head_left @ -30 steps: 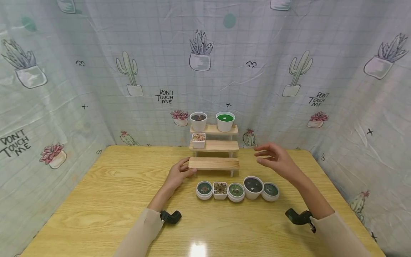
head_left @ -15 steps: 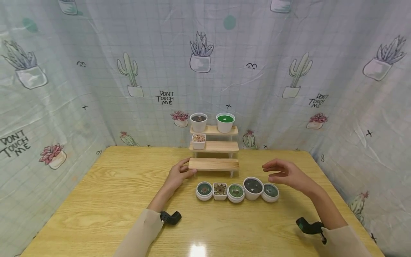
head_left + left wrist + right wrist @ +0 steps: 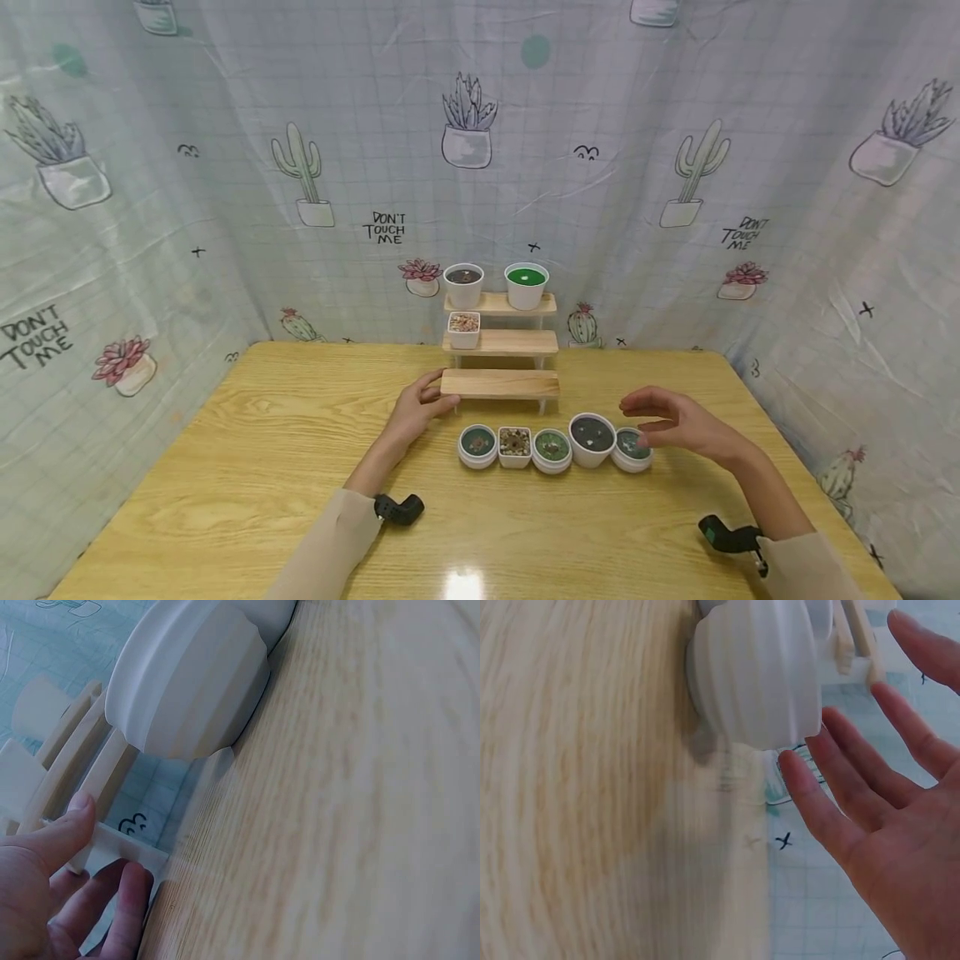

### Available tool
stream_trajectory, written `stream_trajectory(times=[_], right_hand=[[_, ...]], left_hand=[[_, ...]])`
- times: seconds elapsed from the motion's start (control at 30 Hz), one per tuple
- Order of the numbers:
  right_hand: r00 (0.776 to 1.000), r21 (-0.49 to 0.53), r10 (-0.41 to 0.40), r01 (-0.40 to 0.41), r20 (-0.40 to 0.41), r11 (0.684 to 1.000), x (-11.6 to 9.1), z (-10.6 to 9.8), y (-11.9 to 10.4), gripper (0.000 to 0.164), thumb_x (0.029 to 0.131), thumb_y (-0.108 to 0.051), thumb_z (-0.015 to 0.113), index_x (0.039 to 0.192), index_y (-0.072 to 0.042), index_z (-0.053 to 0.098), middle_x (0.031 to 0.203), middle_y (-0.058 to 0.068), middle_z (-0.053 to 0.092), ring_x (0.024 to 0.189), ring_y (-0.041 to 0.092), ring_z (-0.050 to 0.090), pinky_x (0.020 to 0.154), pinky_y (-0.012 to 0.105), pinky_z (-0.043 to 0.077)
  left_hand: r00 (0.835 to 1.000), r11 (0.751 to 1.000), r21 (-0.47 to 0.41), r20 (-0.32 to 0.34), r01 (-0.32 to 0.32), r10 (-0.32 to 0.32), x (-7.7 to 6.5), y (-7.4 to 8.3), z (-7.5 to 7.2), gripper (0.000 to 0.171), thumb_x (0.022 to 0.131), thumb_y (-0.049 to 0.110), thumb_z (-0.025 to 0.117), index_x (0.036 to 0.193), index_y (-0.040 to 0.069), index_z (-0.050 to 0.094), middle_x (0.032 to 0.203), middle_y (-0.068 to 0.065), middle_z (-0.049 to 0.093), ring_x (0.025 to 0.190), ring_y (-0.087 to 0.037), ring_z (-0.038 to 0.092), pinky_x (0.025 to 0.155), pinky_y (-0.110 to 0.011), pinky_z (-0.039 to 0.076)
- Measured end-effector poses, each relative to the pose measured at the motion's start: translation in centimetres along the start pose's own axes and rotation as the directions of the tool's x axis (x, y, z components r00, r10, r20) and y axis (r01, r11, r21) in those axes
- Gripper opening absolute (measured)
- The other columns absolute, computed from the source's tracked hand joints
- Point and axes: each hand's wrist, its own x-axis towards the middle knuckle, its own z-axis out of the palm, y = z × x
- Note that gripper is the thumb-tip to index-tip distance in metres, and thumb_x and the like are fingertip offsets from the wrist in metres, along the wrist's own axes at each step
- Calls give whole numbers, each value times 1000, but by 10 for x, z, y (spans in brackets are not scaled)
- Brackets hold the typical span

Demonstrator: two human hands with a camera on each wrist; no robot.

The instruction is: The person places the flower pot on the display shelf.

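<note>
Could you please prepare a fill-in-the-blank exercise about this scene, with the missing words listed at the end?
1. The stand has ____ wooden shelves.
2. On the top shelf, one pot has a bright ____ filling.
3. In front of the stand, ____ pots form a row on the table.
4. The person's ____ hand holds the stand.

Missing words: three; green; five; left.

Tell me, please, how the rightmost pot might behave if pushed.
The rightmost pot looks squat, so it would probably slide rather than tip. Being ribbed, it may offer some grip. Pushed left, it would likely bump the bigger pot right beside it.
</note>
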Motion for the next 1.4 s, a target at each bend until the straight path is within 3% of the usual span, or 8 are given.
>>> stream_trajectory(times=[0.17, 0.4, 0.6, 0.77, 0.97, 1.1, 1.4], right_hand=[[999, -14, 12, -11, 33, 1000, 2, 0, 12, 58, 94, -6, 74, 144, 6, 47, 144, 37, 48, 131, 20, 60, 103, 27, 53], [997, -1, 27, -27, 72, 1000, 2, 2, 23, 60, 92, -8, 76, 144, 5, 48, 146, 37, 47, 131, 13, 58, 99, 20, 50], [995, 28, -13, 10, 103, 1000, 3, 3, 26, 60, 93, -5, 75, 145, 7, 46, 146, 35, 47, 132, 7, 57, 102, 17, 48], [988, 68, -38, 28, 151, 997, 5, 5, 29, 62, 92, -1, 74, 146, 7, 45, 148, 27, 51, 135, 7, 55, 106, 16, 45], [981, 87, -57, 41, 184, 995, 5, 6, 33, 67, 91, 0, 75, 148, 9, 42, 149, 22, 52, 134, -1, 53, 107, 13, 42], [982, 80, -42, 27, 185, 996, 5, 6, 34, 67, 90, 0, 76, 149, 4, 44, 149, 16, 53, 133, -4, 53, 106, 13, 43], [972, 111, -39, 13, 232, 994, 4, 4, 38, 69, 90, 0, 76, 150, 5, 43, 147, -3, 57, 130, -1, 56, 105, 17, 47]], left_hand=[[1000, 1000, 6, -1, 3, -3, -1, -4, 0, 73, 96, 27, 77, 159, 14, 42, 138, -19, 67, 121, -27, 69, 100, -40, 53], [1000, 1000, 1, -6, 5, -5, -3, -2, 1, 73, 94, 29, 78, 158, 16, 44, 136, -18, 69, 119, -26, 69, 97, -38, 54], [1000, 1000, -6, -3, -2, 2, -3, -1, 0, 72, 95, 28, 78, 158, 17, 44, 136, -18, 68, 119, -27, 70, 96, -38, 55], [1000, 1000, 8, -5, -5, 5, -3, -1, -2, 73, 96, 28, 76, 159, 15, 42, 138, -19, 67, 121, -28, 69, 99, -40, 54], [1000, 1000, -7, 0, 4, -4, -3, -1, -2, 73, 95, 28, 77, 159, 17, 43, 139, -18, 67, 123, -29, 68, 101, -41, 53], [1000, 1000, -9, 3, 1, -1, 1, -3, -2, 73, 95, 30, 77, 158, 18, 43, 137, -17, 68, 123, -27, 68, 101, -41, 53], [1000, 1000, 3, -14, 5, -5, 1, -6, -2, 76, 92, 34, 79, 158, 19, 44, 135, -15, 70, 120, -26, 70, 106, -46, 50]])
